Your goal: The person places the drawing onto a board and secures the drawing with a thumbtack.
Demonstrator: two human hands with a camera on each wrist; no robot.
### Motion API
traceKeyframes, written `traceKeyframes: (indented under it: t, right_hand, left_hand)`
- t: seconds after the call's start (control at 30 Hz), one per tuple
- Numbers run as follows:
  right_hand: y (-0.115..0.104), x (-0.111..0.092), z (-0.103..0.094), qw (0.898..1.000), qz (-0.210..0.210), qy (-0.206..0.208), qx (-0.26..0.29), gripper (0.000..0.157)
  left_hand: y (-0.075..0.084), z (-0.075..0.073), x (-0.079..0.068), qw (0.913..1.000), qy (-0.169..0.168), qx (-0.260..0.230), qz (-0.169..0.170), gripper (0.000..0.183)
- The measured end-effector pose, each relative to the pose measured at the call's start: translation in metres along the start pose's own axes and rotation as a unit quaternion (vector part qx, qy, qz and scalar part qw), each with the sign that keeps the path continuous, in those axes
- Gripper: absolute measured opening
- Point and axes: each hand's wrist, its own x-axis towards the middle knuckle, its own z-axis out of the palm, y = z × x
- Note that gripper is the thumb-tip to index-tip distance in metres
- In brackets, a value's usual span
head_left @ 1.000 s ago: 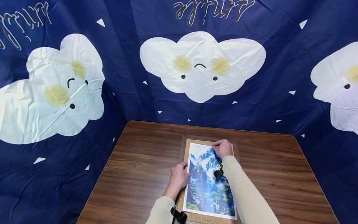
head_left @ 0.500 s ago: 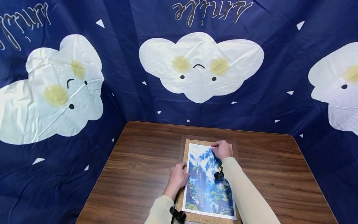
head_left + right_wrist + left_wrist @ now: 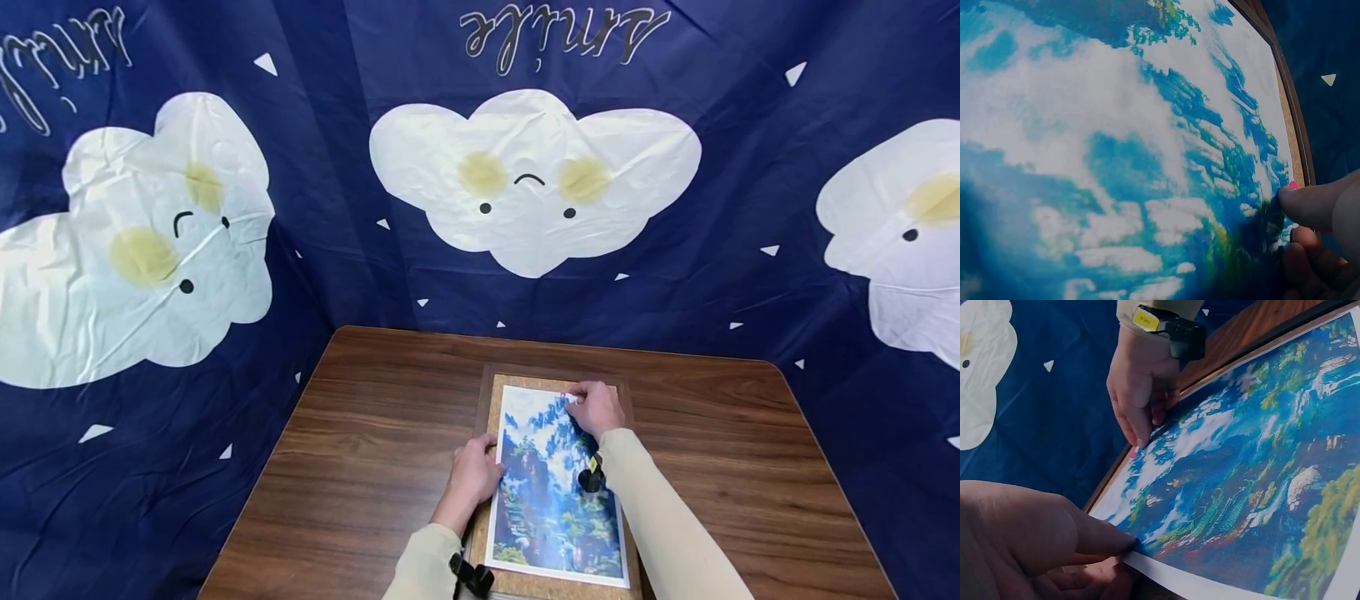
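Observation:
A printed landscape picture (image 3: 551,487) with mountains and a waterfall lies flat on a brown-framed cork board (image 3: 558,587). At its left edge rests my left hand (image 3: 474,471), thumb on the white border and index finger farther up the same edge. In the left wrist view, the thumb (image 3: 1107,539) touches the paper, with the other fingers lower beside it. My right hand (image 3: 600,407) is at the top edge, thumb and index fingertip apart. A small pink push pin (image 3: 563,395) shows just left of those fingertips; in the right wrist view it peeks out behind the thumb (image 3: 1310,203).
The board lies on a dark wood table (image 3: 375,450). Behind and beside the table hangs a blue cloth (image 3: 315,167) printed with white clouds and small triangles. A small black device (image 3: 472,577) is strapped to the left wrist, another (image 3: 591,478) to the right.
The right fingertips have drawn slightly off the pink push pin, which now shows more plainly. The left hand keeps its place on the picture's edge. The whole view has shifted a little.

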Motion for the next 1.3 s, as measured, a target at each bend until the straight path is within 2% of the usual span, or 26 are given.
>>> traceKeyframes:
  t: [0.37, 0.63, 0.73, 0.9, 1.1, 1.3]
  right_hand:
    - [0.007, -0.01, -0.006, 1.0, -0.002, 0.009, 0.002, 0.037]
    - [0.019, -0.016, -0.01, 0.999, -0.037, 0.016, -0.005, 0.036]
    - [0.023, -0.019, -0.01, 0.999, -0.04, 0.02, -0.001, 0.036]
    - [0.026, -0.027, -0.012, 0.999, -0.04, 0.02, 0.024, 0.037]
    - [0.031, -0.039, -0.016, 0.998, -0.053, 0.015, 0.039, 0.039]
    - [0.041, -0.053, -0.024, 0.996, -0.087, 0.028, 0.015, 0.037]
  left_hand:
    - [0.003, -0.008, 0.001, 0.9995, -0.022, -0.004, -0.02, 0.046]
    - [0.004, -0.018, 0.002, 0.9985, -0.044, -0.01, -0.031, 0.051]
    - [0.002, -0.022, 0.001, 0.9982, -0.055, -0.009, -0.024, 0.052]
    - [-0.003, -0.031, 0.0, 0.9972, -0.069, -0.005, 0.029, 0.053]
    - [-0.014, -0.04, 0.004, 0.9913, -0.035, 0.004, 0.127, 0.044]
    - [-0.024, -0.044, 0.006, 0.9831, -0.024, 0.012, 0.181, 0.044]
